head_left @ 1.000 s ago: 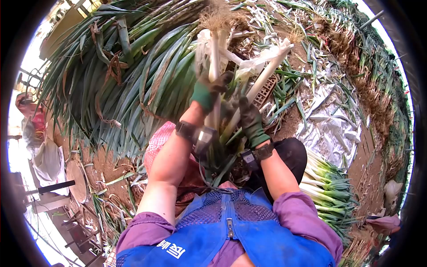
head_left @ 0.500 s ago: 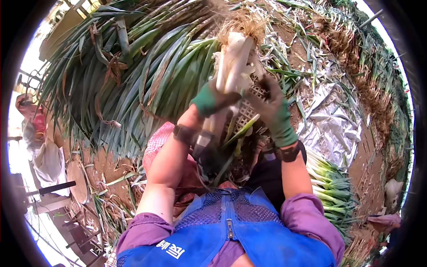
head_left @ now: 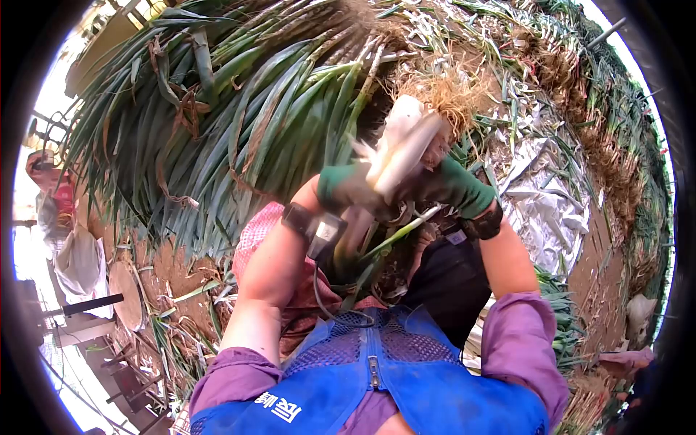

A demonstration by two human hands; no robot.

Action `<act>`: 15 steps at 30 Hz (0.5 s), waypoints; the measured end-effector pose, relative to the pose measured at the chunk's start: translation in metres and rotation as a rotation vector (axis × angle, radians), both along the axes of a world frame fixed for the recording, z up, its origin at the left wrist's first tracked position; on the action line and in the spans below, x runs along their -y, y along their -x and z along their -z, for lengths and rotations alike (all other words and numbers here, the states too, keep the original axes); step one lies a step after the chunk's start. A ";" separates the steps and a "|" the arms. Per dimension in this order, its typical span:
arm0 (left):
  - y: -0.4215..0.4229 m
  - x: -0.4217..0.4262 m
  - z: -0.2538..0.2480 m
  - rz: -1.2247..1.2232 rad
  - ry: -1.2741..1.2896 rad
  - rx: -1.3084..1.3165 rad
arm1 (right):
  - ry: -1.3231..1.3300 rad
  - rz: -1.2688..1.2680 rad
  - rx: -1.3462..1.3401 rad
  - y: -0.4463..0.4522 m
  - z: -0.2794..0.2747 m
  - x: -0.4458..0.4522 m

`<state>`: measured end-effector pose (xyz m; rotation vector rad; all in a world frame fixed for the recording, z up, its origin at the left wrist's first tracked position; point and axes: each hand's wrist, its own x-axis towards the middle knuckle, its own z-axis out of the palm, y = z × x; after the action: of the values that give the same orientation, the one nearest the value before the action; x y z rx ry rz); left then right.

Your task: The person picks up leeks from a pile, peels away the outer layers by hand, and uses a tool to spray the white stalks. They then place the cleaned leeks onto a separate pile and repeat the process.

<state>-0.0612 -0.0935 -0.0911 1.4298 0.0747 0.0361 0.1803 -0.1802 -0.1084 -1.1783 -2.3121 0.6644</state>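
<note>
Thick white leek stalks [head_left: 402,148] with bushy brown roots point up and away from me, slightly tilted to the right. My left hand [head_left: 355,190], in a green and dark glove, is closed round the stalks from the left. From the right, my right hand [head_left: 446,187], gloved alike, is closed against the same stalks, its fingers blurred and partly hidden behind them. Loose pale skin sticks out beside the stalks. Green leaves [head_left: 399,235] hang below my hands near my lap.
A large heap of long green leeks [head_left: 188,123] lies at the upper left. Crumpled silver sheeting [head_left: 544,199] is on the right, with trimmed leeks [head_left: 562,319] below it. More leeks [head_left: 623,159] line the far right. A round board [head_left: 127,296] stands at the left.
The stalks, first spread apart, are now together and have shifted right. My right hand moved off to the right, then came back in against them, and its arm has swung outward.
</note>
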 end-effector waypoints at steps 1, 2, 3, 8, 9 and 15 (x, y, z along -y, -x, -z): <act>0.000 -0.002 0.001 0.026 0.075 -0.032 | -0.089 -0.017 0.127 0.004 -0.013 0.003; 0.000 -0.006 0.004 0.052 0.152 -0.062 | -0.205 -0.031 0.269 0.009 -0.026 0.005; 0.000 -0.007 0.005 0.079 0.226 -0.090 | -0.337 -0.033 0.419 0.006 -0.036 0.006; -0.007 0.005 0.004 -0.194 0.015 -0.134 | -0.134 0.626 0.485 -0.129 -0.075 -0.017; -0.008 0.003 0.002 -0.235 -0.053 -0.150 | -0.270 0.680 0.562 -0.149 -0.096 -0.029; -0.012 0.016 -0.011 -0.330 -0.053 -0.350 | -0.406 1.338 0.241 -0.216 -0.198 -0.032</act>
<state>-0.0492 -0.1099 -0.0802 1.4512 0.6017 0.0592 0.3964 -0.1485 0.0891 -2.1798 -1.1757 -0.4271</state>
